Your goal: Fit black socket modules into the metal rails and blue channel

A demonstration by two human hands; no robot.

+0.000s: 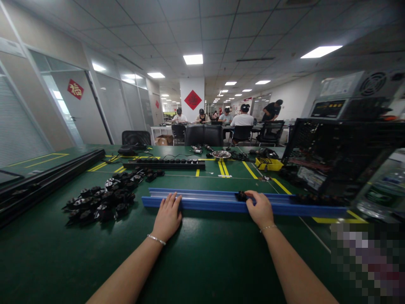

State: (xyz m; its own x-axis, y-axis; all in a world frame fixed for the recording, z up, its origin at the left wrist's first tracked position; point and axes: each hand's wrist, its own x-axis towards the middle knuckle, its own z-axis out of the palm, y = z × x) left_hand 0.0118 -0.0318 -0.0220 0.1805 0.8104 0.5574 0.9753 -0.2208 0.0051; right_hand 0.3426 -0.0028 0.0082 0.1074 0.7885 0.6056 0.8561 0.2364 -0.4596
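A long blue channel rail (209, 202) lies across the green table in front of me. My left hand (167, 217) rests on its near edge towards the left end, fingers curled over the lip. My right hand (261, 209) is further right on the rail, fingers pinched on a small black socket part (242, 196) sitting in the channel. More black parts fill the channel to the right (319, 199). A heap of the same black socket parts (104, 200) lies on the table to the left of the rail.
A black strip with sockets (164, 164) lies further back. A metal bowl (221, 155) and a yellow tray (268, 164) stand behind. An open computer case (341, 160) stands at the right. Long black rails (47, 181) lie along the left edge. Several people sit at a far table (221, 118).
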